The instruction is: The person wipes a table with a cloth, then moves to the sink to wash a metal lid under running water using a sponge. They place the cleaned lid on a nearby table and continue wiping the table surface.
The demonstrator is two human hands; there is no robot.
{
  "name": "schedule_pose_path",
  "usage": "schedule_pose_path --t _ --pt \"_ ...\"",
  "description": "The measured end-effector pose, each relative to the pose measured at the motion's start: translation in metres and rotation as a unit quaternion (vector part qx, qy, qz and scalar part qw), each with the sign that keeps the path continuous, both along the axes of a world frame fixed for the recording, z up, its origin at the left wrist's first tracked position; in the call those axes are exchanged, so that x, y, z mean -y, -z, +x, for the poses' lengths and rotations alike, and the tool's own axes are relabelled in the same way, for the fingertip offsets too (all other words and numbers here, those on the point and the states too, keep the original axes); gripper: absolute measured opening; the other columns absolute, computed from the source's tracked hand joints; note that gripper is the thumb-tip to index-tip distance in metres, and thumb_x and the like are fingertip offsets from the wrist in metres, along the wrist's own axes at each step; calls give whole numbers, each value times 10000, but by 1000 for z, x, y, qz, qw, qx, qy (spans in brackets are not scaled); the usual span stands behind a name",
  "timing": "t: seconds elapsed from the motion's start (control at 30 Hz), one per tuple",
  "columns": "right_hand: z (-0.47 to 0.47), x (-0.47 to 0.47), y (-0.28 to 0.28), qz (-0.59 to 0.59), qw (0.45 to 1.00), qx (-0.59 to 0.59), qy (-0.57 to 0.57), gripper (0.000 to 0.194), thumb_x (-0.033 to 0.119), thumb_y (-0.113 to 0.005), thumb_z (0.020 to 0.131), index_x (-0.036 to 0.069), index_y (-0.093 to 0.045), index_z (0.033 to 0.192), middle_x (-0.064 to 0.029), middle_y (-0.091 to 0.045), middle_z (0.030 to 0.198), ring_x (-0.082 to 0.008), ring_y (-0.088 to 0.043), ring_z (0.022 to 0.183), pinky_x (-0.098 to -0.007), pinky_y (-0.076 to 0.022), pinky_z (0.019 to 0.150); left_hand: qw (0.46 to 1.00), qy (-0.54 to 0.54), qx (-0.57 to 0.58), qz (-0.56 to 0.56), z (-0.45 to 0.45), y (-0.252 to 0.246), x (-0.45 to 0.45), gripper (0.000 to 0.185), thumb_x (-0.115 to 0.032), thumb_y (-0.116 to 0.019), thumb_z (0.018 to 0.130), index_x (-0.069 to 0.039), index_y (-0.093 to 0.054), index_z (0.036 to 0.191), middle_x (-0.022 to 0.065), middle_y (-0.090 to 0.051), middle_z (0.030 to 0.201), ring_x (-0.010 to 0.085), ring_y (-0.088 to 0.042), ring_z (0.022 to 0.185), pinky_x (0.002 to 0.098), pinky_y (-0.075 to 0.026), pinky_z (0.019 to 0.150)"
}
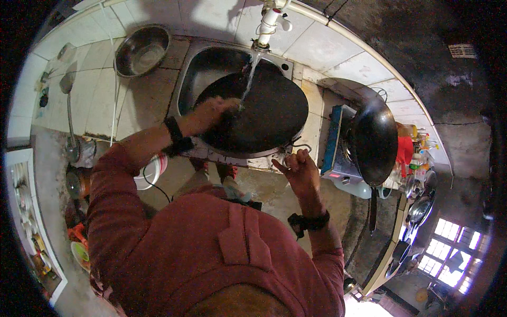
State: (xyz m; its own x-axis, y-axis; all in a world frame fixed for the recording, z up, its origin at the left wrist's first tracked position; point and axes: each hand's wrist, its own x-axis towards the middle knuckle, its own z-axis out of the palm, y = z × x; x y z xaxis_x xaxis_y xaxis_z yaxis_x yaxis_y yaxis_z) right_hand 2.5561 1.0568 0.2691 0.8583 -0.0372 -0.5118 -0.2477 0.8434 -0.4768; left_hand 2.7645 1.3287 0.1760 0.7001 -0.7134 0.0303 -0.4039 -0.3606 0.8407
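Observation:
A large dark wok (269, 115) lies tilted over the steel sink (184, 91), under water running from a white tap (269, 23). My left hand (222, 111) is over the wok's left part, close to the stream; it is blurred, and whether it holds anything is unclear. By the wok's wire loop handle (304, 146), at the near right rim, is my right hand (297, 164). Its fingers are curled, with the thumb apart; whether they grip the loop cannot be told. Both wrists wear black bands.
A metal basin (142, 51) stands on the tiled counter, left of the sink. To the right, a second wok (376, 138) with a long handle rests on a gas stove (336, 138). Bottles and utensils crowd beyond it. A white bucket (152, 172) is on the floor below.

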Motion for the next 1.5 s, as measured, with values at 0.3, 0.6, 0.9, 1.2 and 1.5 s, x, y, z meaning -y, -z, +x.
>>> schedule_pose_path --t 0.3,0.6,0.9,1.2,1.5 --pt "-20 25 12 -98 993 54 -32 296 269 -378 1033 139 -394 768 18 -269 591 -108 -326 552 -550 -454 983 963 -37 217 156 -69 4 -40 329 -70 -531 869 -6 -519 1192 221 -592 1006 377 -583 963 448 -489 824" --pt "-28 45 20 -161 986 -34 -43 209 259 -412 1028 107 -487 907 48 -271 560 -70 -324 487 -427 -534 886 988 -147 -49 22 -1 8 -21 187 -75 -422 919 -24 -528 1064 219 -566 984 394 -566 897 447 -457 800" --pt "-49 58 60 -480 859 2 -178 181 234 -429 1014 73 -510 1008 49 -322 562 -58 -351 487 -382 -561 779 991 14 88 100 -19 10 67 340 -92 -455 929 -39 -520 1258 226 -563 1066 394 -575 951 453 -493 790" --pt "-80 35 57 -224 970 7 -96 233 175 -419 1015 -6 -521 1121 1 -406 666 -70 -407 566 -365 -583 707 922 176 341 48 -114 -5 121 431 -101 -432 893 1 -466 1311 184 -518 1199 365 -541 1012 439 -441 929" --pt "-96 30 71 -227 970 47 -79 262 207 -389 1029 5 -499 1153 20 -362 663 -65 -383 587 -420 -546 854 937 -156 190 248 18 48 226 234 -175 -500 878 -7 -556 1031 228 -589 1041 426 -573 958 506 -506 780"
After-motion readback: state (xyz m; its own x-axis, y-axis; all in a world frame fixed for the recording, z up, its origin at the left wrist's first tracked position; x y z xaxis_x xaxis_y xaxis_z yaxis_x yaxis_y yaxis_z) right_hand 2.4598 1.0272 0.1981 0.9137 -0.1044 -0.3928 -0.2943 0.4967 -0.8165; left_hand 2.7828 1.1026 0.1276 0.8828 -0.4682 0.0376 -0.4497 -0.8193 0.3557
